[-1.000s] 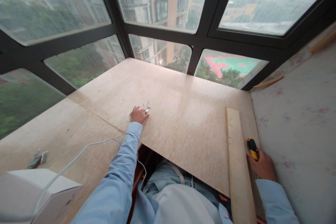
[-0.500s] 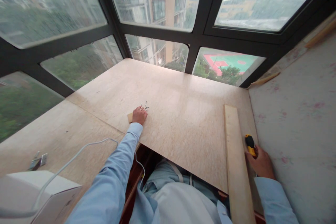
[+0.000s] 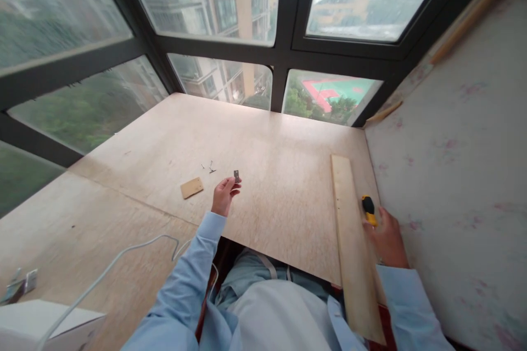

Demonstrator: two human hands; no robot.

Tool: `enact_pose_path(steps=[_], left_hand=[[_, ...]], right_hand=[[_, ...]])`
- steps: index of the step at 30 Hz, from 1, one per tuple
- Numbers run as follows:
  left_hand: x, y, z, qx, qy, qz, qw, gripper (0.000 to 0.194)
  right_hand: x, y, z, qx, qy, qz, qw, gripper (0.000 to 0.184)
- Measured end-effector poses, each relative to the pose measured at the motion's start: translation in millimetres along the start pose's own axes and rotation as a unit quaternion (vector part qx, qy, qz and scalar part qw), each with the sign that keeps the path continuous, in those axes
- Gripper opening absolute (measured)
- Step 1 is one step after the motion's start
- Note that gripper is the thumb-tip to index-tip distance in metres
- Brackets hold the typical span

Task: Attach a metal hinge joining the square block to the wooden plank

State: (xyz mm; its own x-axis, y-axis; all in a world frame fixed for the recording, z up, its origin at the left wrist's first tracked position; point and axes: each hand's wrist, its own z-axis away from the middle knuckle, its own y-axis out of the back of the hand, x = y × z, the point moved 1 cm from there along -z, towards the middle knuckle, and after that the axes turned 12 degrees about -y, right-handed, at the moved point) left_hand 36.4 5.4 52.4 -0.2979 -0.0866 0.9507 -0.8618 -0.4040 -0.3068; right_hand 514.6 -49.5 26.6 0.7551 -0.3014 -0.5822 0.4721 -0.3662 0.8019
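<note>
Between the thumb and fingers of my left hand (image 3: 225, 196) is a small dark metal plate (image 3: 236, 176) with holes, held up above the tabletop (image 3: 267, 148). Left of that hand lie a small tan wooden piece (image 3: 191, 188) and a few loose screws (image 3: 211, 169). At the right, by the wall, my right hand (image 3: 387, 237) grips the yellow end of a black and yellow tool (image 3: 369, 210), whose exact kind I cannot make out. A long pale wooden board (image 3: 354, 247) lies just left of this hand.
A white cable (image 3: 119, 258) runs across the left of the tabletop, past a white box (image 3: 45, 318). Small packaged items (image 3: 22, 284) lie near the box. Dark-framed windows border the back and left; a papered wall (image 3: 453, 186) rises at the right.
My left hand has lifted off the tabletop and moved right with the metal plate, uncovering the small wooden piece. My right hand keeps hold of the tool. The view has shifted to the right.
</note>
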Motion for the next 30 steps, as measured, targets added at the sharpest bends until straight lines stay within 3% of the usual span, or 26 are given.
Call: enact_pose_path(steps=[3,6,9,12,15,21,26,30], left_hand=[[0.0,-36.2,27.3,-0.084,0.061,0.085,0.991,0.037],[-5.0,-71.9,57.3,-0.168,0.148,0.139,0.964,0.036],[-11.3,-103.3,87.8,-0.23,0.216,0.171,0.933,0.037],[-16.6,-124.8,111.9,-0.267,0.238,0.18,0.916,0.039],[-20.3,-134.1,125.1,-0.288,0.239,0.175,0.911,0.039],[-18.2,-133.0,130.8,-0.308,0.214,0.124,0.919,0.04],[-10.4,-134.1,132.9,-0.293,0.161,0.07,0.94,0.044],[-9.5,-133.4,135.1,-0.276,0.131,0.02,0.952,0.036]], right_hand=[[-44.1,9.7,17.9,-0.075,0.023,-0.113,0.991,0.067],[-94.0,19.5,37.1,-0.133,0.107,-0.207,0.963,0.056],[-136.8,23.7,51.8,-0.184,0.207,-0.248,0.928,0.057],[-161.1,20.0,58.9,-0.217,0.28,-0.251,0.9,0.066],[-166.4,15.0,61.1,-0.209,0.307,-0.242,0.896,0.063],[-158.2,17.9,65.8,-0.176,0.315,-0.233,0.903,0.066],[-155.2,20.2,67.8,-0.15,0.348,-0.199,0.904,0.068],[-151.3,16.8,70.1,-0.136,0.381,-0.179,0.897,0.067]])
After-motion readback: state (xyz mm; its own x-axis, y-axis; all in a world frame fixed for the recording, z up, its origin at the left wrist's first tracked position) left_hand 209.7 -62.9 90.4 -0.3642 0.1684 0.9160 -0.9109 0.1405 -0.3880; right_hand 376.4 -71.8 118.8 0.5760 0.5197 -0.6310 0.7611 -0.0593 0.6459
